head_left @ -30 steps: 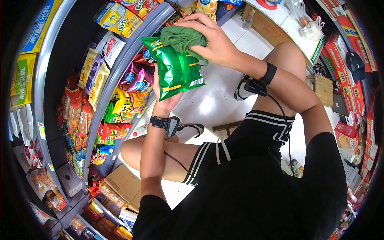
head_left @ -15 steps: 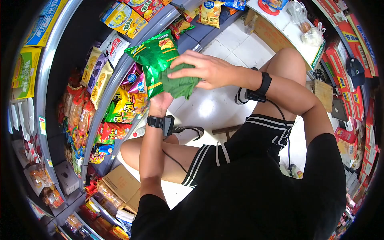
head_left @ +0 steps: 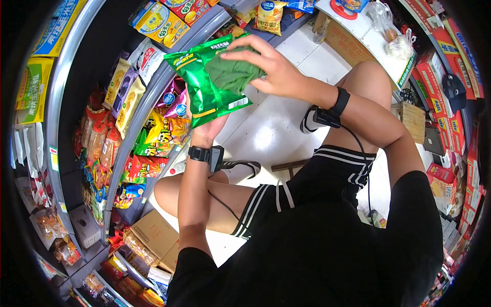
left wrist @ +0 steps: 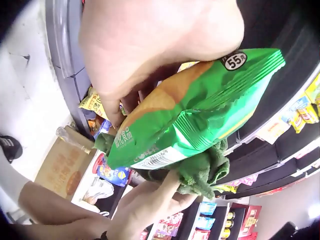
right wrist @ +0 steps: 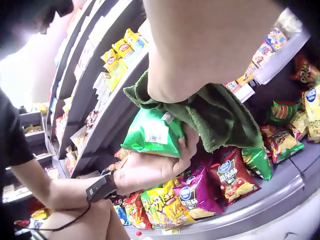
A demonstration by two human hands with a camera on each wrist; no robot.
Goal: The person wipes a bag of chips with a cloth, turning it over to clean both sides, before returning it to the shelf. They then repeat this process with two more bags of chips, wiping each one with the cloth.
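A shiny green chip bag (head_left: 203,92) rests in my left hand (head_left: 209,130), its barcode end toward me. The fingers of that hand curl round the bag's edge in the right wrist view, and the bag covers most of the palm in the head view. My right hand (head_left: 276,69) grips a dark green cloth (head_left: 232,75) and presses it over the upper face of the bag. From the left wrist, the cloth (left wrist: 202,167) shows bunched along the far side of the bag, with the right hand (left wrist: 150,202) behind it.
Curved shelves (head_left: 146,105) of snack bags run along the left, close to the left hand. A white table (head_left: 353,25) with plastic bags stands at the far right. Below is a tiled floor (head_left: 266,133); an open cardboard box (head_left: 153,233) sits lower left.
The cloth slid down to the bag's lower right part, then back up across its middle with the right hand. The left hand and bag shifted slightly left and tilted.
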